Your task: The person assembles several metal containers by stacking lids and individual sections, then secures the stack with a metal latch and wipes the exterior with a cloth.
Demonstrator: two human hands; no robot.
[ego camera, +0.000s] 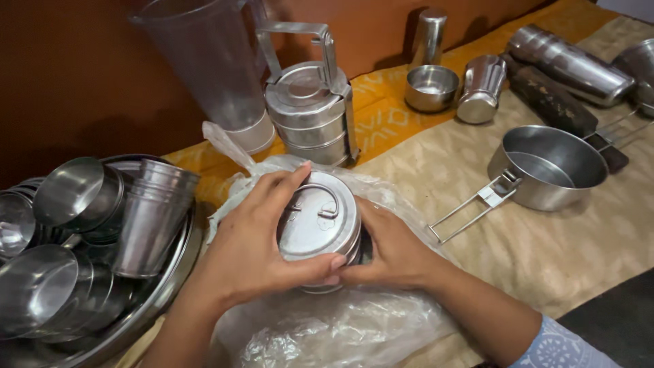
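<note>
Tan patterned cloth (545, 252) covers surface w/ steel pots. Left hand (255, 238) & right hand (395, 252) both clasp round steel tin (317, 225), lid w/ wire handle, over clear plastic bag (340, 327).

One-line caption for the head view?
Both hands, left and right, grip a lidded steel tin over a plastic bag.

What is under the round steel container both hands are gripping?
The round steel container sits in a clear plastic bag crumpled beneath it, on the beige cloth. The left hand and right hand cover its sides; its base is hidden.
</note>
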